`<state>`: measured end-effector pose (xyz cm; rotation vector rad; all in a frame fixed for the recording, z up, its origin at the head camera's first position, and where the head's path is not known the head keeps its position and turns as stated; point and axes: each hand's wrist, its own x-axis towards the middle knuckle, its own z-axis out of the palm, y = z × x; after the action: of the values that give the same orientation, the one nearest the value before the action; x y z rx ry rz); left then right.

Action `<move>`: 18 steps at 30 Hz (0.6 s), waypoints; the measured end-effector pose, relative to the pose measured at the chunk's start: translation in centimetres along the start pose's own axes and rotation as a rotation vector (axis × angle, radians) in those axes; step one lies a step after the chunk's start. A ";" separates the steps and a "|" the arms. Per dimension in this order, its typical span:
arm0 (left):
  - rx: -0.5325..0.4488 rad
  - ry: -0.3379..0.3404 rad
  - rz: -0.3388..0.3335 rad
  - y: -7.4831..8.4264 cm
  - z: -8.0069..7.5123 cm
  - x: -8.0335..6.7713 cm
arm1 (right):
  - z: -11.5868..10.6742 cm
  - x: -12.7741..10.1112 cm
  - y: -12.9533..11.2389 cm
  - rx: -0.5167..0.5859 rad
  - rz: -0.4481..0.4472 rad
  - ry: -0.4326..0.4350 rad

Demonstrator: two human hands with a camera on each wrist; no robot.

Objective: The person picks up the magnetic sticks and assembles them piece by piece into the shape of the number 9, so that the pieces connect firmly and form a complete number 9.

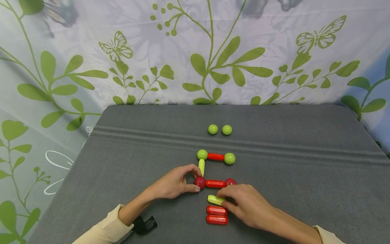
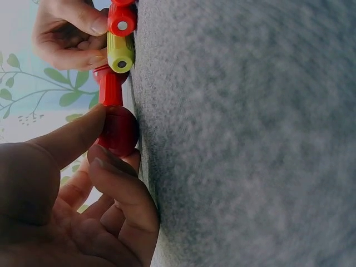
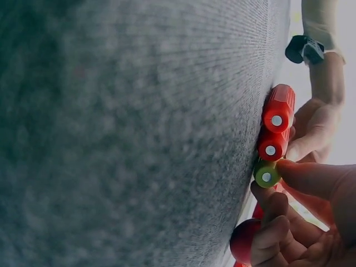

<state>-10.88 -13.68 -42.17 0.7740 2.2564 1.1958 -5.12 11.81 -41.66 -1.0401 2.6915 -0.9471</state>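
Two hands work on the grey table (image 1: 304, 162). Left hand (image 1: 172, 184) pinches the dark red ball (image 1: 199, 182) between thumb and forefinger; the ball sits at the fingertips, at 3 o'clock from the palm, joined to a red rod (image 1: 215, 183) running toward a second dark red ball (image 1: 230, 182). Right hand (image 1: 248, 206) pinches the loose yellow-green rod (image 1: 215, 200) at its 9 o'clock side, fingers curled. Two red rods (image 1: 217, 215) lie just beside it at 6 o'clock.
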 end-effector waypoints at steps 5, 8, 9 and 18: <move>-0.002 -0.001 0.002 0.0 0.0 0.0 | -0.1 0.0 0.0 0.075 0.020 0.027; -0.010 -0.001 0.002 0.0 0.0 0.0 | -0.5 -0.1 0.0 0.134 0.036 0.060; -0.020 -0.001 0.000 0.0 0.0 0.0 | -0.7 0.0 0.0 0.148 0.042 0.071; -0.075 -0.003 -0.030 -0.2 0.1 0.1 | -2.5 0.0 0.8 0.162 0.195 0.202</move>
<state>-10.92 -13.70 -42.35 0.7102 2.1996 1.2561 -6.37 13.53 -40.12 -0.6706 2.7500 -1.2663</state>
